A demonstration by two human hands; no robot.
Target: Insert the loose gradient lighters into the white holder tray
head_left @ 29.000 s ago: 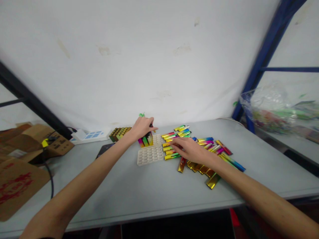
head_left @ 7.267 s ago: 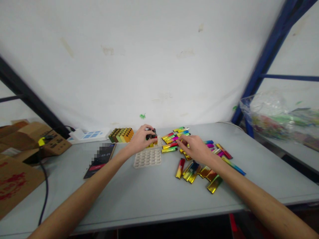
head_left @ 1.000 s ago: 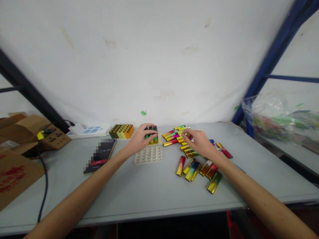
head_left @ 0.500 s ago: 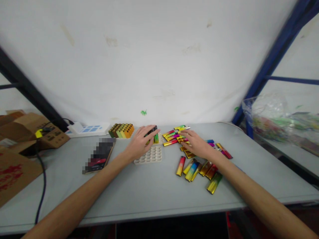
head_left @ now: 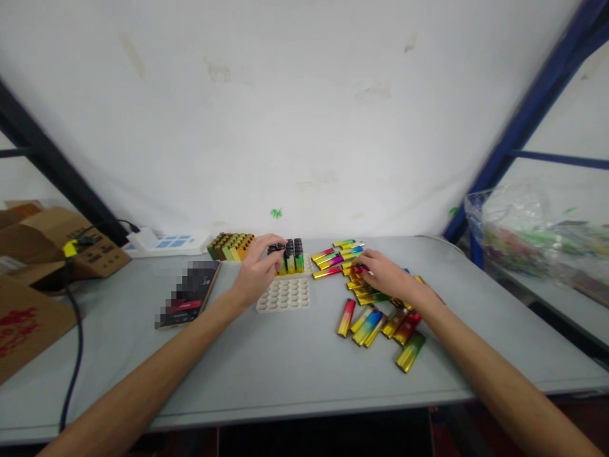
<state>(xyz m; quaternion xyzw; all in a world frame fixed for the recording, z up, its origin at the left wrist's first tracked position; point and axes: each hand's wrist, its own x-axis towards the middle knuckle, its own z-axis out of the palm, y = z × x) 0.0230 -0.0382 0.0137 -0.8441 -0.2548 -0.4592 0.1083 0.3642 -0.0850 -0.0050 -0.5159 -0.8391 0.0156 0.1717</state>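
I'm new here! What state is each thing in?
Black-topped pieces: upright
Olive and orange pieces: upright, packed together
Loose pieces: lying down, some overlapping
White tray: front holes unfilled
Phone: lying flat, partly pixelated
Cardboard box: flaps open
Power strip: lying near the wall
Plastic bag: see-through, colourful contents
Left hand: fingers bent at black-topped pieces
Right hand: fingers bent over loose pieces

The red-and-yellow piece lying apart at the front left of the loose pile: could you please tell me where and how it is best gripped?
I'd pinch the red-and-yellow piece across its middle, from above, on its two long sides. It lies flat, slim, and lengthwise toward the wall; bare table borders its left, and a gap separates it from the gold piece.
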